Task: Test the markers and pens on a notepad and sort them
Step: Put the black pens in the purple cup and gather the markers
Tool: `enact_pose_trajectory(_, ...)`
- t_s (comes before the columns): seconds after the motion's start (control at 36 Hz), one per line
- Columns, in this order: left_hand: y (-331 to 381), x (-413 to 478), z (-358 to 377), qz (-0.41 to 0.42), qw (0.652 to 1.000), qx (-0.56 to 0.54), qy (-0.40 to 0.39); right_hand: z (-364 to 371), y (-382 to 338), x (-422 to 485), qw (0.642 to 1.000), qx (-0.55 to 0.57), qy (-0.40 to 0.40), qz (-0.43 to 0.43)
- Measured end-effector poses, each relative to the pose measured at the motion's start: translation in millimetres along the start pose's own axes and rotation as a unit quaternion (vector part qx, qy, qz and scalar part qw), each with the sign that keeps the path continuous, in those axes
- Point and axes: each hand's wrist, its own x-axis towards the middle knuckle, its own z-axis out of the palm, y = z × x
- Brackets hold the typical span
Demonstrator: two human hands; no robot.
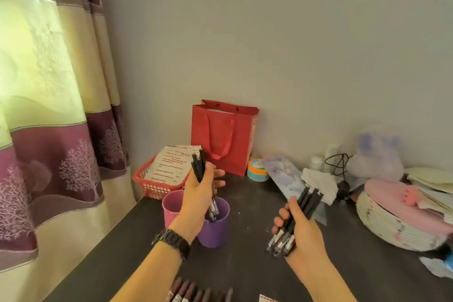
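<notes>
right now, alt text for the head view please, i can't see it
A person's left hand grips a bundle of black pens with lower ends in a purple cup, while the right hand grips a second bundle above a dark table. A pink cup, red basket and red gift bag stand behind.

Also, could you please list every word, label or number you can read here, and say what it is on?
No text here is clear enough to quote.
On the sheet in the red basket: lines of red print, too blurred.
On the red gift bag: a faint mark on its front, too small.
On the pens in the right hand: pale labels near the tips, too blurred.
</notes>
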Motion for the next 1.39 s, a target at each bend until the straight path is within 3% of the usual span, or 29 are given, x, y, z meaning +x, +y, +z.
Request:
enact_pose_trajectory(0.17, -12, 44, -15, -0.044, 0.999, -0.017, -0.002, 88, 27, 49, 0.999, -0.004, -0.003, -0.052)
enact_pose_trajectory(0.33, -37, 52, -14, -0.026, 0.997, 0.032, -0.063, 115, 73, 81, 0.991, -0.087, 0.011, -0.105)
enact_pose_trajectory(0.42, -48, 53, -20, -0.026, 0.994, 0.049, -0.09, 115, 87, 87, 0.981, -0.158, -0.001, -0.115)
enact_pose_trajectory(0.53, -48, 57, -26, -0.053, 0.994, 0.002, -0.096, 114, 93, 85, 0.981, -0.166, -0.034, -0.091)
enact_pose_trajectory(0.78, -31, 50, -27, -0.066, 0.991, 0.048, -0.102, 112, 80, 77, 0.952, -0.265, 0.004, -0.151)
enact_pose_trajectory(0.97, 11, 22, -83, 0.052, 0.978, 0.189, -0.075, 48, 46, 21, 0.903, -0.393, 0.027, -0.174)
enact_pose_trajectory(1.06, 18, -6, -130, 0.068, 0.942, 0.319, -0.074, 13, 46, -23, 0.849, -0.513, -0.006, -0.13)
enact_pose_trajectory(1.11, 13, -25, -158, 0.015, 0.89, 0.443, -0.107, 0, 52, -49, 0.786, -0.613, -0.042, -0.062)
enact_pose_trajectory(1.19, -5, -52, -186, -0.107, 0.756, 0.625, -0.163, -7, 77, -73, 0.664, -0.742, -0.079, 0.037)
enact_pose_trajectory(1.25, -18, -69, -194, -0.171, 0.678, 0.693, -0.175, -5, 99, -80, 0.611, -0.786, -0.079, 0.056)
enact_pose_trajectory(1.31, -26, -85, -191, -0.184, 0.647, 0.721, -0.168, 0, 119, -82, 0.573, -0.815, -0.07, 0.051)
enact_pose_trajectory(1.39, -35, -102, -178, -0.16, 0.636, 0.739, -0.152, 14, 140, -80, 0.552, -0.832, -0.044, 0.039)
